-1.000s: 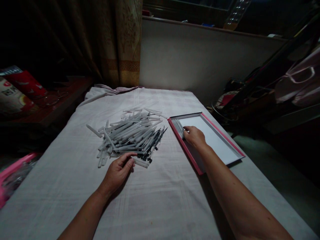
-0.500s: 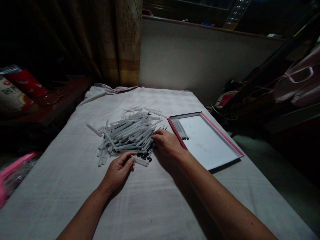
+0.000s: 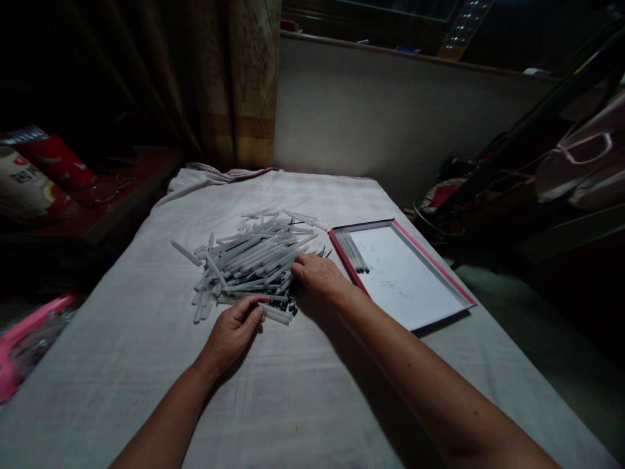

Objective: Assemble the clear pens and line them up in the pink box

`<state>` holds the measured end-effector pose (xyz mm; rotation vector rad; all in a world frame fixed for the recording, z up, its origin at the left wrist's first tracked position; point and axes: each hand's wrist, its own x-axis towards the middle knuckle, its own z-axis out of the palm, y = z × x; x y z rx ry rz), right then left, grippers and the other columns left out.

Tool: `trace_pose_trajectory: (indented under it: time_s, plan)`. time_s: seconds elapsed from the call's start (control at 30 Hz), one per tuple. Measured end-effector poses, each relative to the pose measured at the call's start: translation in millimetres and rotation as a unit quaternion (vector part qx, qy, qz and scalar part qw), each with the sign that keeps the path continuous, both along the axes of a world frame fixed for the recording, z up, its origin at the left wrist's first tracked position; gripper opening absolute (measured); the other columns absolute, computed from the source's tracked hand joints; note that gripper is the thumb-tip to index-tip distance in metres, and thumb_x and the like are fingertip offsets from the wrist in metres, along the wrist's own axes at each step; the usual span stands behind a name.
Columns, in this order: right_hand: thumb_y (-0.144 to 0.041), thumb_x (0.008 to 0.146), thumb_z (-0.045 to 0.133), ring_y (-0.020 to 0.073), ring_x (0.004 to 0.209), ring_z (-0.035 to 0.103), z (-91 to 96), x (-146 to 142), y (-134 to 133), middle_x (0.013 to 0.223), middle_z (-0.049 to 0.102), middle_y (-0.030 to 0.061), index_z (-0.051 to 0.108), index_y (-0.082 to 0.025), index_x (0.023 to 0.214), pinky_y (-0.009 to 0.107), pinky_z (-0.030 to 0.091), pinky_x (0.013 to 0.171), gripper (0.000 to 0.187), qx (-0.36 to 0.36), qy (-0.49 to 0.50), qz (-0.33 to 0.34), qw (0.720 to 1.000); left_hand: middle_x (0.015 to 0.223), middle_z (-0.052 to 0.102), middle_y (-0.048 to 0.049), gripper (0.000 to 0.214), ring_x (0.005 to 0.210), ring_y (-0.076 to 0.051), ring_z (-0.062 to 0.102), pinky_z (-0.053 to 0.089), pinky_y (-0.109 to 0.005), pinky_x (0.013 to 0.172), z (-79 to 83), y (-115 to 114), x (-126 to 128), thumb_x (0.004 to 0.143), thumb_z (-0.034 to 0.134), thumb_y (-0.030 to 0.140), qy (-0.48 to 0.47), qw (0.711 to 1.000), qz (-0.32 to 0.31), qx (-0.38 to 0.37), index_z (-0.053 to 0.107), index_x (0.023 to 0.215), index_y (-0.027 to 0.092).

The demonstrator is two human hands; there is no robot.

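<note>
Your left hand (image 3: 235,330) pinches pale tubes (image 3: 277,315) at the near edge of one pile (image 3: 254,255); your right hand (image 3: 318,275), curled, contents hidden, adjoins its right side, near one pink-edged tray (image 3: 415,280).

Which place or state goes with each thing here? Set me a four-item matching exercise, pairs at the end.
1. Left hand
2. Right hand
3. Curtain
4. Row of pen-like tubes

A. inside the tray, along its left side
B. at the right side of the tube pile
C. patterned, hanging in folds
D. at the pile's near edge

Pairs: 1-D; 2-B; 3-C; 4-A
</note>
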<state>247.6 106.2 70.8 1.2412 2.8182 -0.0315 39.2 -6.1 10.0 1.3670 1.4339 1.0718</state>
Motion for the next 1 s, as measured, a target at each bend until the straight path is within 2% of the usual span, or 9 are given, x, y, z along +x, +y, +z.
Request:
trace_pose_trajectory:
  time_s: [0.1,0.2,0.3,0.43,0.5,0.57,0.67,0.77,1.0]
  plan:
    - [-0.019,0.098,0.046,0.0237,0.103,0.063,-0.9,4,-2,0.114,0.067,0.0114,0.068,-0.020,0.113,0.029,0.050,0.079,0.026,0.008,0.057,-0.012,0.998,0.069,0.064,0.0003,0.040,0.063,-0.014,0.060,0.049,-0.025,0.059,-0.4,0,0,0.088,0.059,0.048,0.007,1.000,-0.002,0.000,0.069,0.111,0.018]
    - [-0.021,0.095,0.051,0.0218,0.099,0.063,-3.0,8,-11,0.113,0.068,0.0111,0.068,-0.020,0.105,0.029,0.050,0.081,0.020,0.039,0.231,-0.069,0.970,0.070,0.064,0.0001,0.040,0.062,-0.014,0.061,0.050,-0.025,0.060,-1.0,-1,0,0.089,0.057,0.048,0.014,1.000,-0.004,0.000,0.068,0.112,0.018]
    - [-0.027,0.088,0.057,0.0178,0.080,0.062,-8.6,6,-25,0.091,0.068,0.0060,0.065,-0.020,0.092,0.029,0.051,0.076,0.011,0.032,0.484,-0.158,0.860,0.081,0.069,-0.0031,0.038,0.071,-0.017,0.066,0.054,-0.029,0.067,-0.9,-3,0,0.090,0.056,0.047,0.059,0.997,0.013,0.047,0.068,0.113,0.019]
    - [-0.037,0.077,0.061,0.0119,0.054,0.052,-21.3,-13,-48,0.065,0.060,-0.0036,0.059,-0.021,0.081,0.023,0.046,0.053,0.017,-0.202,0.684,-0.247,0.656,0.114,0.071,-0.0099,0.033,0.108,-0.024,0.066,0.051,-0.039,0.098,0.7,-5,0,0.091,0.059,0.041,0.188,0.957,0.035,0.220,0.068,0.115,0.021]
    - [-0.036,0.070,0.066,0.0105,0.052,0.051,-28.0,-25,-59,0.062,0.059,-0.0044,0.059,-0.020,0.076,0.021,0.043,0.049,0.019,-0.305,0.695,-0.250,0.601,0.119,0.071,-0.0107,0.034,0.115,-0.025,0.064,0.049,-0.041,0.102,0.5,-7,1,0.093,0.058,0.040,0.235,0.935,0.018,0.266,0.065,0.121,0.022]
    - [-0.033,0.066,0.069,0.0100,0.054,0.052,-33.8,-36,-68,0.062,0.060,-0.0043,0.061,-0.019,0.073,0.020,0.043,0.050,0.018,-0.348,0.695,-0.242,0.582,0.118,0.072,-0.0103,0.035,0.110,-0.024,0.067,0.052,-0.039,0.098,-1.0,-8,2,0.096,0.054,0.039,0.267,0.922,-0.009,0.281,0.062,0.125,0.022]
    - [-0.030,0.067,0.071,0.0096,0.055,0.055,-39.9,-44,-77,0.062,0.061,-0.0043,0.063,-0.019,0.073,0.019,0.043,0.052,0.015,-0.372,0.684,-0.216,0.589,0.110,0.076,-0.0093,0.033,0.095,-0.022,0.071,0.055,-0.035,0.086,-4.0,-8,2,0.099,0.048,0.037,0.289,0.914,-0.034,0.282,0.063,0.124,0.022]
    - [-0.029,0.074,0.068,0.0105,0.056,0.058,-43.3,-40,-78,0.064,0.064,-0.0035,0.065,-0.020,0.077,0.020,0.046,0.054,0.010,-0.371,0.656,-0.179,0.632,0.104,0.077,-0.0087,0.033,0.090,-0.022,0.073,0.056,-0.033,0.083,-5.4,-8,1,0.099,0.044,0.039,0.288,0.924,-0.023,0.250,0.067,0.117,0.021]
    - [-0.017,0.086,0.056,0.0189,0.085,0.067,-47.8,10,-59,0.089,0.073,0.0065,0.074,-0.020,0.091,0.031,0.052,0.082,0.019,-0.054,0.457,-0.166,0.872,0.100,0.077,-0.0089,0.035,0.090,-0.023,0.073,0.057,-0.033,0.085,-2.0,-7,1,0.096,0.046,0.043,0.252,0.946,0.036,0.202,0.070,0.107,0.020]
